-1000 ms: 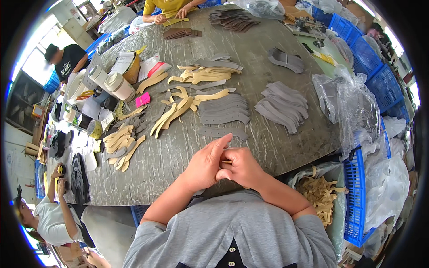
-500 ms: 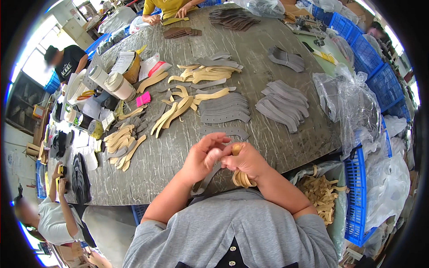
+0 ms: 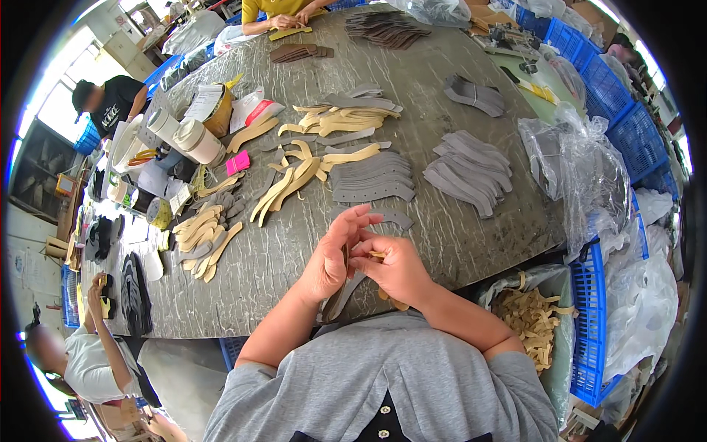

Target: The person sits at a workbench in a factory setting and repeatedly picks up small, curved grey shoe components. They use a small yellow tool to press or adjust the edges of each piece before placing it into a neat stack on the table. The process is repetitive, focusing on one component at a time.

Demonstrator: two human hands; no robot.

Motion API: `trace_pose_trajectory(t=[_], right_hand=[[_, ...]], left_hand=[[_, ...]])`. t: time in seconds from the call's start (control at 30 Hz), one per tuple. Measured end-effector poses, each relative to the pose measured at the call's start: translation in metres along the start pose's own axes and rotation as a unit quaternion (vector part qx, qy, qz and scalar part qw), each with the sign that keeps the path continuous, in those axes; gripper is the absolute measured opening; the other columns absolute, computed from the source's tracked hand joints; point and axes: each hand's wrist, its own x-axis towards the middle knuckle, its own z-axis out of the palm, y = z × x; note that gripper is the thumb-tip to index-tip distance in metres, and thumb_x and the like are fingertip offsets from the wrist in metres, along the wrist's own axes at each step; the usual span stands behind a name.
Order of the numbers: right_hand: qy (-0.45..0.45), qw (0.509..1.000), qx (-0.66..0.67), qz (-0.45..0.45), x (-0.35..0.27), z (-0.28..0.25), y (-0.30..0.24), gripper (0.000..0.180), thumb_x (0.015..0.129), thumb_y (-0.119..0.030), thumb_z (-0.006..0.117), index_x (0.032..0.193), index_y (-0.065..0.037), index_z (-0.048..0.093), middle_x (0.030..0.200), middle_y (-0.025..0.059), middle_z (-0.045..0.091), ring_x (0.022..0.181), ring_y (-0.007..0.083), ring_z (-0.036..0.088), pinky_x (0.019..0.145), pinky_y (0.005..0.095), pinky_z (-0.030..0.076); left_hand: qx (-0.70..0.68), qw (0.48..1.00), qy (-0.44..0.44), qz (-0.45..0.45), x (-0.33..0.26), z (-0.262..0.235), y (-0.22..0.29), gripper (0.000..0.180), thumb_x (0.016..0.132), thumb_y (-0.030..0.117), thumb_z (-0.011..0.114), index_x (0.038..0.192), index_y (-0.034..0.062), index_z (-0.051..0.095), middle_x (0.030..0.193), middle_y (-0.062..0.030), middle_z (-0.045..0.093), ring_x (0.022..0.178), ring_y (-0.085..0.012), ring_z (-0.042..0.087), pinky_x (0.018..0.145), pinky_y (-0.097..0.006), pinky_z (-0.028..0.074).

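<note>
Tan backing strip (image 3: 377, 255) peels off the grey piece (image 3: 340, 295) you hold.
Your left hand (image 3: 331, 254) has opened slightly since; your right hand (image 3: 398, 269) pinches the strip.

Grey marbled table (image 3: 456, 243) carrying dark grey cut pieces (image 3: 372, 180) and tan strips (image 3: 291, 180) at its centre, brown pieces (image 3: 387, 29) at the far edge. Blue crates (image 3: 589, 324) along the right edge; pink tag (image 3: 237, 163) toward the left edge.
</note>
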Motion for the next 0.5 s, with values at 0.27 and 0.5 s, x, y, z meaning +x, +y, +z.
trace_pose_trajectory(t=[0.27, 0.5], right_hand=[[0.021, 0.943, -0.311, -0.113, -0.004, 0.000, -0.005, 0.012, 0.077, -0.006, 0.069, 0.088, -0.001, 0.070, 0.083, 0.0168, 0.066, 0.075, 0.0351, 0.065, 0.064, 0.0423, 0.052], [-0.015, 0.986, -0.165, -0.034, -0.002, -0.001, -0.016, 0.015, 0.081, -0.006, 0.070, 0.094, 0.001, 0.071, 0.082, 0.0161, 0.070, 0.074, 0.0243, 0.068, 0.065, 0.0339, 0.052]], left_hand=[[0.177, 0.981, 0.071, 0.044, -0.001, 0.007, -0.005, 0.121, 0.068, 0.090, 0.043, 0.148, 0.0016, 0.027, 0.134, -0.0170, 0.048, 0.110, -0.0243, 0.055, 0.066, -0.031, 0.052], [0.171, 0.982, 0.055, 0.049, -0.002, 0.008, -0.003, 0.120, 0.068, 0.089, 0.047, 0.148, 0.0020, 0.027, 0.132, -0.0181, 0.049, 0.109, -0.0248, 0.055, 0.068, -0.032, 0.053]])
